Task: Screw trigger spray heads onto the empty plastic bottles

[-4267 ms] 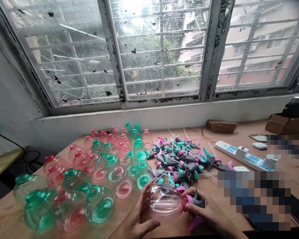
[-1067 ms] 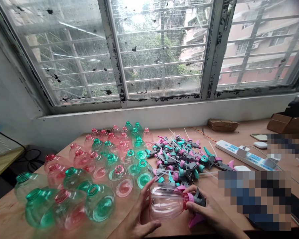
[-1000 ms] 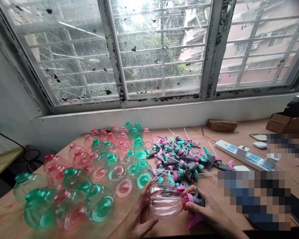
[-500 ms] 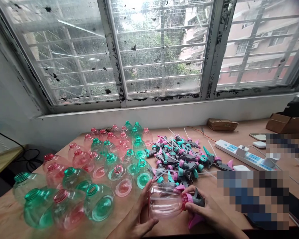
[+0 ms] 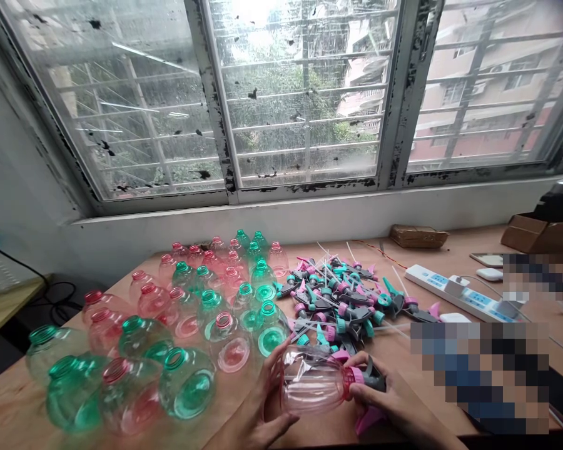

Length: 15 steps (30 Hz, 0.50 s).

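Observation:
A clear pink plastic bottle (image 5: 309,382) lies on its side between my hands, low over the table's front edge. My left hand (image 5: 263,403) cups its base end, thumb below and fingers behind. At the neck, my right hand (image 5: 385,390) pinches the pink collar of a trigger spray head (image 5: 374,377) with thumb and fingers. The spray head sits on the bottle's mouth; its grey body points right, and a pink part hangs under my right hand. How tightly the collar is screwed on, I cannot tell.
Several open green bottles (image 5: 187,384) and pink bottles (image 5: 152,301) stand in rows on the left. Beyond my hands lies a heap of pink, teal and grey spray heads (image 5: 333,294). A white power strip (image 5: 464,292) and a brown package (image 5: 418,235) are on the right.
Both hands keep nearly the same place and hold. The highlights on the pink bottle have shifted, and the view has moved very slightly.

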{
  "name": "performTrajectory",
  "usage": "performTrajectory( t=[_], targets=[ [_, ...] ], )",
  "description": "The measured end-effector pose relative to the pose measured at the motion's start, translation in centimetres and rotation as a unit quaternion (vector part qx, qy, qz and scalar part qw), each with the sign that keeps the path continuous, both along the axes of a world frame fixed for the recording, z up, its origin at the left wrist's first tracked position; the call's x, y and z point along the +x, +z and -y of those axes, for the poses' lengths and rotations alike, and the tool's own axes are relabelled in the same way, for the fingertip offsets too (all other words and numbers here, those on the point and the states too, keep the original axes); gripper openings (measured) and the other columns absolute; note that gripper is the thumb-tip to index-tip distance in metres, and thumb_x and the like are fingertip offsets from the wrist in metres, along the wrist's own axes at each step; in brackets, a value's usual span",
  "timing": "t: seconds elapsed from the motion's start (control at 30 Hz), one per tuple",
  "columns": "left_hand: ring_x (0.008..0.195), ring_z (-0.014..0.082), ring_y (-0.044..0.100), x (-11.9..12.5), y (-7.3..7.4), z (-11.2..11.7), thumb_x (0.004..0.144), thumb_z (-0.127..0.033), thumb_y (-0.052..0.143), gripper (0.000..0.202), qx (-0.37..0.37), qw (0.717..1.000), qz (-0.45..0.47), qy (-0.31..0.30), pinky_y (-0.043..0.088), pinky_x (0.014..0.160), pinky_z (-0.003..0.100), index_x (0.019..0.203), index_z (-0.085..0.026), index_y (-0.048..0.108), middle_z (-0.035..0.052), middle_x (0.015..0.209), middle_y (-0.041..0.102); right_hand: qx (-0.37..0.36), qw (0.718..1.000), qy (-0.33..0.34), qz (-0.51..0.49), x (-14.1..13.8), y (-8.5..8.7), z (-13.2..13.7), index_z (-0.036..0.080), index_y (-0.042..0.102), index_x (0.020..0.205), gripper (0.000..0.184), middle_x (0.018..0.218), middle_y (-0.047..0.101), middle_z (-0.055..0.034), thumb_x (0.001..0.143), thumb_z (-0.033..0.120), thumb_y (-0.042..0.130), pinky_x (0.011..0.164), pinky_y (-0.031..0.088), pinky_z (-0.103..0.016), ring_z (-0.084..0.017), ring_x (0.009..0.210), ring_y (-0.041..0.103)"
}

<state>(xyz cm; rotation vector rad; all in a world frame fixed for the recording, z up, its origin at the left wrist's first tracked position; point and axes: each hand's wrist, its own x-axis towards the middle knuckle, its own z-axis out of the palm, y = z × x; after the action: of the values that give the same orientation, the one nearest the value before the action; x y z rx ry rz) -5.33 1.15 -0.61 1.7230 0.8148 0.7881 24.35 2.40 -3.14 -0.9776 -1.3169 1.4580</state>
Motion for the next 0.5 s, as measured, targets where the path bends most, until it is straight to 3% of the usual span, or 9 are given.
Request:
performTrajectory(
  t=[0.13,0.27,0.4,0.5],
  targets=[
    [0.166,0.0291,0.009,-0.18,-0.52,0.00,0.085,-0.036,0.081,0.104,-0.031,0.999,0.034,-0.002,0.006,0.134,0.062,0.153,-0.065,0.008,-0.0076,0.178,0.014,-0.008,1.000,0.010,-0.012,0.05,-0.12,-0.01,0.017,0.068,0.099,0.044,0.063,0.071,0.0032,0.077,0.048,0.089,0.055,0.036,-0.024,-0.013,0.057,0.056],
    [0.166,0.0300,0.005,0.12,0.09,0.26,0.088,-0.042,0.076,0.091,-0.071,0.993,0.086,-0.026,0.008,0.135,0.060,0.156,-0.056,0.017,-0.0050,0.179,0.008,-0.017,0.999,0.012,-0.025,0.03,-0.21,-0.13,0.016,0.066,0.099,0.046,0.061,0.070,0.0036,0.077,0.049,0.088,0.055,0.037,-0.023,-0.013,0.055,0.058],
    [0.165,0.0277,0.010,0.06,0.28,0.28,0.092,-0.033,0.073,0.089,-0.021,0.999,0.032,-0.016,0.011,0.135,0.058,0.155,-0.058,0.016,-0.0061,0.179,0.008,-0.018,0.999,0.015,-0.032,0.07,-0.30,-0.25,0.015,0.065,0.098,0.047,0.060,0.071,0.0031,0.077,0.050,0.088,0.054,0.041,-0.024,-0.013,0.053,0.059],
    [0.165,0.0279,0.015,-0.23,-0.46,0.07,0.094,-0.032,0.071,0.093,-0.012,0.999,0.024,-0.020,0.009,0.133,0.063,0.156,-0.061,0.008,-0.0043,0.178,0.015,-0.024,0.999,0.015,-0.033,0.12,-0.38,-0.25,0.015,0.064,0.100,0.048,0.060,0.072,0.0029,0.077,0.050,0.088,0.054,0.043,-0.024,-0.013,0.053,0.060]
  ],
)
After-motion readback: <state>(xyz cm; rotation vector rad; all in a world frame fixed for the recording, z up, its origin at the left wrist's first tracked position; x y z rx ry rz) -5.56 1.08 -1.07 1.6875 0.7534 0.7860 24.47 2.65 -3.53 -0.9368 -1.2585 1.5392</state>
